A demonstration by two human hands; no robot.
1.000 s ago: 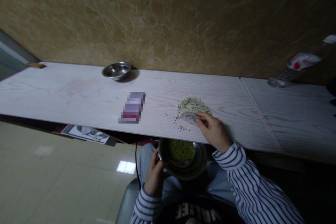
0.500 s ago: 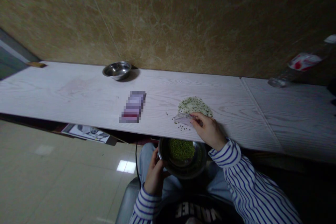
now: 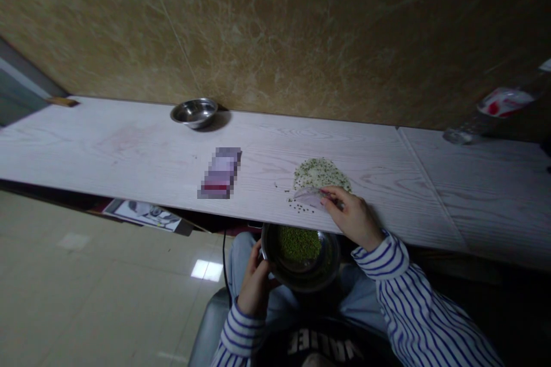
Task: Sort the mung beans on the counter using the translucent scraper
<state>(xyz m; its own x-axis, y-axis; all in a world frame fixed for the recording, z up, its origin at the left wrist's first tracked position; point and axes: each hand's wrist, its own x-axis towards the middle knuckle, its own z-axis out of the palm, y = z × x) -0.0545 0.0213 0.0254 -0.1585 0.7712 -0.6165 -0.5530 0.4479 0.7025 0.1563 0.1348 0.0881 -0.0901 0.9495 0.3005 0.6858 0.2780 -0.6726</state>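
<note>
My left hand [image 3: 255, 284] grips the left rim of a metal bowl [image 3: 321, 281], which sits over my lap below the counter's front edge. Green beans [image 3: 300, 243], like mung beans, lie inside it. Between the thumb and fingers of my right hand [image 3: 350, 212] is a thin, clear, curved piece of plastic [image 3: 306, 196], held low over the counter. Just behind it spreads a pile of white grains mixed with green beans [image 3: 321, 174]. Several loose beans [image 3: 299, 206] are scattered on the wood in front of the plastic.
A smaller metal bowl [image 3: 194, 113] stands near the wall on the pale wooden counter [image 3: 142, 155]. Left of the pile lies a blurred-out flat rectangular object [image 3: 220, 173]. A clear plastic bottle [image 3: 501, 104] with a red-and-white label stands at the right.
My right hand has shifted slightly to the right with the plastic piece. My left hand stays on the bowl, and the view has moved a little.
</note>
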